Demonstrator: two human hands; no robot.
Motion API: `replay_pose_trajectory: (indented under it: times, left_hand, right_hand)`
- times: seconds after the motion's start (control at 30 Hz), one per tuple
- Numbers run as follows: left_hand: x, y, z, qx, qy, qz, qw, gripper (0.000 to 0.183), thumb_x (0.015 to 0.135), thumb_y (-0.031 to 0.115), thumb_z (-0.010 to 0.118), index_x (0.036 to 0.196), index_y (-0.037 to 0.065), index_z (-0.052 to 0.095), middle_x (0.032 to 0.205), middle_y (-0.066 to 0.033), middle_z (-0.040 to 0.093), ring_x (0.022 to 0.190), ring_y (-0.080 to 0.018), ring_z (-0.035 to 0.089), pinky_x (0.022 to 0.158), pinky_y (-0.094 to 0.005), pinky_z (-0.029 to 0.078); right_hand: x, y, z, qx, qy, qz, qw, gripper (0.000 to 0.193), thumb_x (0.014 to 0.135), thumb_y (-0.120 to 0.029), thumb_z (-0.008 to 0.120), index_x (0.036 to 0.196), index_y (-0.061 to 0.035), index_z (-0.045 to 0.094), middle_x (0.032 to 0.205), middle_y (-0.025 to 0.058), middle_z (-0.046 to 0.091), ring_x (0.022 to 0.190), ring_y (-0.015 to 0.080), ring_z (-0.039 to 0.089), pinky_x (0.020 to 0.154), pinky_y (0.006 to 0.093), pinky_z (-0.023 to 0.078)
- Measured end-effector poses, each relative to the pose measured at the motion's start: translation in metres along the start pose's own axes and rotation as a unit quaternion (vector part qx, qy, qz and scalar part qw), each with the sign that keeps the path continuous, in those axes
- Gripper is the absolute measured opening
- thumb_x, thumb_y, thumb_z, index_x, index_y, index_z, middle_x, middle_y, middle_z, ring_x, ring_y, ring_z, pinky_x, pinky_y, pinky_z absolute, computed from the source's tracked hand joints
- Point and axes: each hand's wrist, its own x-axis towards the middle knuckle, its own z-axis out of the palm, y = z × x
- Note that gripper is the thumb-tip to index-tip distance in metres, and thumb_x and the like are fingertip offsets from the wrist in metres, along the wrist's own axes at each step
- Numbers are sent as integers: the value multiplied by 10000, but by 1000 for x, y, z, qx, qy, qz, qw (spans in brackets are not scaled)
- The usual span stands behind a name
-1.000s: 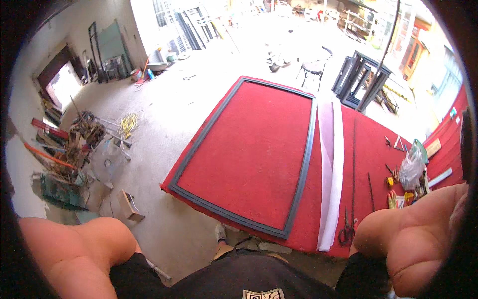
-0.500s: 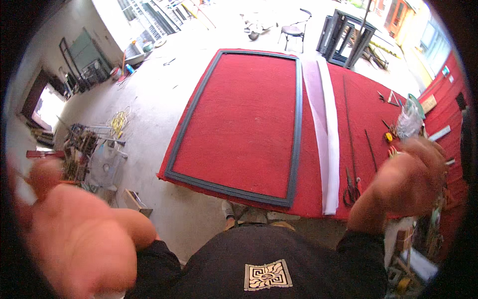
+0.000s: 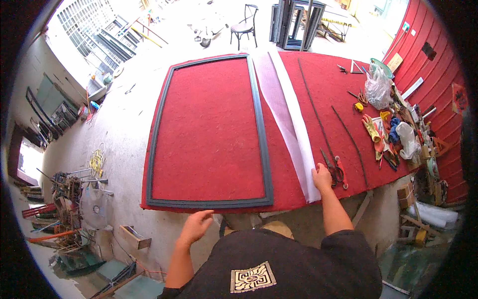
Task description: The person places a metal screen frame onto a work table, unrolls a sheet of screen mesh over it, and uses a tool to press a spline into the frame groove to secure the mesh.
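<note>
A strip of white mesh [image 3: 298,134], partly rolled, lies lengthwise on the red-covered table [image 3: 214,124]. My right hand [image 3: 322,177] is at its near end, with thumb and fingers closed on the right edge. Left of the mesh lies a large dark grey rectangular frame [image 3: 266,169], flat on the cloth. My left hand [image 3: 197,225] hovers just off the table's front edge, below the frame's near bar, fingers loosely extended and holding nothing. Black-handled scissors [image 3: 334,172] lie right beside my right hand, next to a small red-handled tool [image 3: 341,172].
Two thin dark strips [image 3: 316,107] lie right of the mesh. Gloves [image 3: 371,128], a plastic bag [image 3: 378,89] and a yellow tape measure [image 3: 358,106] crowd the table's right side. A chair [image 3: 244,27] and stacked frames [image 3: 297,25] stand beyond. An open wooden box [image 3: 135,237] sits on the floor at left.
Both hands have come down and inward from raised, spread positions. The right has reached the mesh's near end; the left is now by the table's front edge. The view has shifted to the right.
</note>
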Motion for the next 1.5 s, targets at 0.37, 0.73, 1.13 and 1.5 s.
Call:
replay_pose_trajectory:
  times: [0.37, 0.73, 1.13, 1.5]
  left_hand:
    - [31, 36, 47, 122, -113, 93, 982, 453, 1013, 264, 680, 1423, 74, 645, 1367, -183, 687, 1242, -368, 664, 1055, -453, 529]
    - [1, 4, 74, 77, -140, 31, 987, 450, 1006, 277, 697, 1418, 101, 656, 1273, -191, 718, 1200, -383, 679, 1023, -462, 534]
    - [29, 40, 69, 102, -180, 11, 978, 494, 1010, 295, 672, 1452, 79, 623, 1329, -199, 698, 1229, -387, 659, 1036, -464, 527]
    - [68, 37, 61, 71, -236, 43, 968, 477, 1043, 292, 657, 1472, 88, 613, 1361, -189, 707, 1254, -351, 679, 1060, -441, 529]
  right_hand:
    - [-15, -58, 4, -60, 153, -115, 980, 553, 964, -464, 706, 1299, -24, 680, 1192, 247, 679, 1065, 434, 681, 921, 548, 552]
    - [-93, -66, 11, 23, -417, -183, 890, 671, 1094, -614, 407, 1328, -60, 705, 1198, 270, 745, 1098, 440, 720, 1016, 526, 531]
    - [-70, -63, 10, -79, 143, -131, 978, 718, 789, -265, 905, 1431, -120, 618, 1280, 165, 610, 1268, 364, 569, 1029, 519, 503]
    - [10, -51, 4, -61, -53, 53, 995, 924, 814, -332, 780, 1624, -130, 385, 1295, 263, 691, 1189, 450, 677, 998, 534, 546]
